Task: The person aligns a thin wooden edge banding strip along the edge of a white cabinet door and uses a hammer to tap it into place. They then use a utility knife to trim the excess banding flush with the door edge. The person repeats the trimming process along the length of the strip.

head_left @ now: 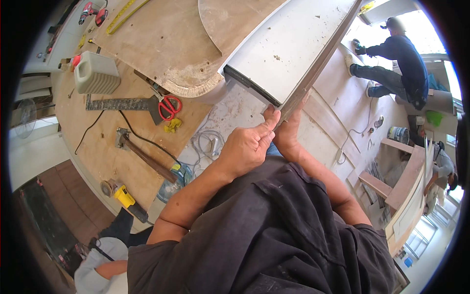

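A long white panel (289,54) with a dark band across its near end reaches away from my body. Along its right side runs a thin brown wooden strip (318,68). My left hand (247,147) is closed, its thumb and fingers pinching at the near end of the strip, by the panel's corner. On the strip's outer side is my right hand (290,132), gripping it close to the left hand; part of its fingers is hidden behind the wood. Bits of debris lie on the white surface.
The plywood bench at left holds a hammer (147,157), yellow angle grinder (125,197), red-handled scissors (169,107), pale jug (96,73), tape measure (120,15) and drill (93,13). A curved board (186,59) sits beside the panel. One person (404,63) works at far right; others are near the edges.
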Available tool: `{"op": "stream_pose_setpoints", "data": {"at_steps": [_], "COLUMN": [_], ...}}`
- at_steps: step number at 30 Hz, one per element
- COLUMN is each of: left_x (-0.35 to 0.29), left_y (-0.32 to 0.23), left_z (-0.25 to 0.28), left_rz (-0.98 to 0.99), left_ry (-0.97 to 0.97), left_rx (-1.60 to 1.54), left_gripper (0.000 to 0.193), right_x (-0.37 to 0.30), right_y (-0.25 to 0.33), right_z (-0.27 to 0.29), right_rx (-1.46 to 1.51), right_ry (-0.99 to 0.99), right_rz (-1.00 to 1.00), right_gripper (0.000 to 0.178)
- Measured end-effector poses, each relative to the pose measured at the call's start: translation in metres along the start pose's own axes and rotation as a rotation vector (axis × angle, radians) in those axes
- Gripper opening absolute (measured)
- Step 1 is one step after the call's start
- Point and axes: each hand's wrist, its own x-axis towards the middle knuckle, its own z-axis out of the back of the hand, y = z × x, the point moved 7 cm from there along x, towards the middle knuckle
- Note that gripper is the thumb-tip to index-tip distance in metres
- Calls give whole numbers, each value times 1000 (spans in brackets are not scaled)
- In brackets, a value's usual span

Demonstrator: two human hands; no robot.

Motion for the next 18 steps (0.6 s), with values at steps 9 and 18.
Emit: {"op": "stream_pose_setpoints", "data": {"at_steps": [9, 18], "left_x": [-2, 7], "left_y": [10, 6], "left_z": [9, 1], "left_rz": [119, -45], "left_ry": [-8, -37], "left_rx": [-173, -32], "left_gripper": [46, 46], "right_x": [-8, 8], "right_y": [24, -16], "right_z": [-9, 10], "right_rx": [-575, -213], "right_ry": [-85, -29], "right_rz": [395, 111], "right_gripper": [106, 100]}}
